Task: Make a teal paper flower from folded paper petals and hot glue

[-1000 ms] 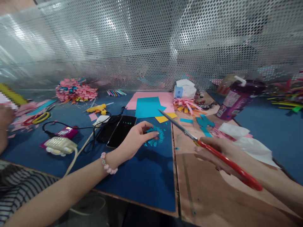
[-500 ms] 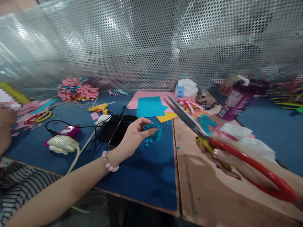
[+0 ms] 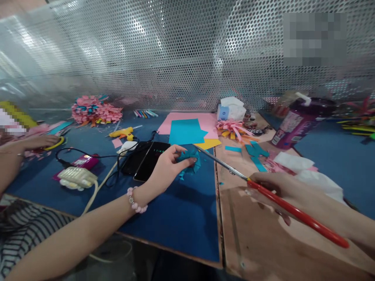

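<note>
Between thumb and fingers, my left hand (image 3: 170,166) pinches a small bunch of cut blue paper (image 3: 191,160) just above the blue tabletop. My right hand (image 3: 281,191) is wrapped round the red and yellow handles of long scissors (image 3: 228,168). Their blades point left, with the tip close to the blue paper bunch. Behind the left hand lie a square blue sheet (image 3: 186,132), a pink sheet (image 3: 164,124) and a yellow sheet (image 3: 209,144). Blue paper strips (image 3: 256,154) lie beyond the right hand.
A purple cup with a straw (image 3: 295,123) stands at right, near a tissue pack (image 3: 231,109). Left are phones (image 3: 149,160), a power strip (image 3: 77,177), cables and a yellow glue gun (image 3: 124,134). A co-worker's hand (image 3: 38,143) reaches in from the left. Perforated metal (image 3: 187,58) rises behind.
My right hand has turned the scissors, bringing the blades lower and closer to the blue paper. My left hand stays nearly still. The co-worker's hand has moved right onto the yellow-handled scissors.
</note>
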A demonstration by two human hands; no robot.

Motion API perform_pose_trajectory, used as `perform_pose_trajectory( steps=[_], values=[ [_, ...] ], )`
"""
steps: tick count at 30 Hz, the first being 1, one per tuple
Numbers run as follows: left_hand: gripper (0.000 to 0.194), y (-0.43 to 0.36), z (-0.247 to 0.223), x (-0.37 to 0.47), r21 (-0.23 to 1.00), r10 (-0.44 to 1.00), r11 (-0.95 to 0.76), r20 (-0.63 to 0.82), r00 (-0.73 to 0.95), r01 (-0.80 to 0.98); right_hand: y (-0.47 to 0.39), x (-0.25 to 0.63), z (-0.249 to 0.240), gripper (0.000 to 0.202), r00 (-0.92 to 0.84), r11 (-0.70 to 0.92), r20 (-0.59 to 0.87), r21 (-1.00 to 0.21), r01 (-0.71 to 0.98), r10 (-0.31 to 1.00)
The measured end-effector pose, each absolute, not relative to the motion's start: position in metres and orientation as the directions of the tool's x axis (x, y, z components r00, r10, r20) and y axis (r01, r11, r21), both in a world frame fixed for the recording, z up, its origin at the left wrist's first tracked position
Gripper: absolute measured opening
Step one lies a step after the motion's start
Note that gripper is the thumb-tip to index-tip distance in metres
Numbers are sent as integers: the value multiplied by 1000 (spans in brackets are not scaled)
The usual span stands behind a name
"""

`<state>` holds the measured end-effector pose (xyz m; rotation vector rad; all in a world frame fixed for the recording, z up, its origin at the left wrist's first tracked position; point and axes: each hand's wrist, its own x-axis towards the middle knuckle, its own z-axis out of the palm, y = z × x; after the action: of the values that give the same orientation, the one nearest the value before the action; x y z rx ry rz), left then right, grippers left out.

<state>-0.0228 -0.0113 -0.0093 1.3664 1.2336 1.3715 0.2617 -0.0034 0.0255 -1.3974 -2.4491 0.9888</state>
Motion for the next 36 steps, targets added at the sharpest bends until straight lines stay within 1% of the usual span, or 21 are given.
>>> perform_pose_trajectory(
  steps=[3, 8, 11, 14, 19, 24, 29, 33, 36],
  values=[
    [31, -13, -8, -22, 977, 980, -189, 194, -42, 100, -6, 258, 32, 23, -572, 326, -293, -589, 739, 766],
    [33, -14, -6, -22, 971, 982, -184, 189, -19, 151, -8, 256, 34, 17, -576, 343, -279, -580, 739, 769],
    [35, -14, -6, -22, 962, 981, -184, 191, -18, 200, -9, 256, 34, 17, -571, 366, -275, -541, 757, 774],
    [35, -15, -5, -22, 959, 982, -180, 187, -11, 218, -10, 256, 34, 19, -556, 377, -294, -489, 787, 778],
    [37, -17, -5, -21, 950, 982, -184, 190, 2, 251, -10, 255, 35, 24, -554, 380, -322, -467, 798, 768],
    [36, -17, -5, -20, 951, 983, -183, 185, 18, 251, -10, 254, 34, 27, -519, 372, -334, -414, 831, 787],
    [35, -17, -5, -19, 955, 984, -178, 179, 18, 239, -9, 255, 31, 26, -523, 382, -307, -416, 825, 795],
    [37, -17, -5, -20, 961, 985, -169, 169, 21, 221, -7, 257, 30, 24, -544, 380, -313, -454, 806, 779],
    [39, -17, -6, -21, 966, 988, -155, 154, 17, 206, -7, 257, 30, 24, -545, 388, -300, -449, 805, 783]
  ],
)
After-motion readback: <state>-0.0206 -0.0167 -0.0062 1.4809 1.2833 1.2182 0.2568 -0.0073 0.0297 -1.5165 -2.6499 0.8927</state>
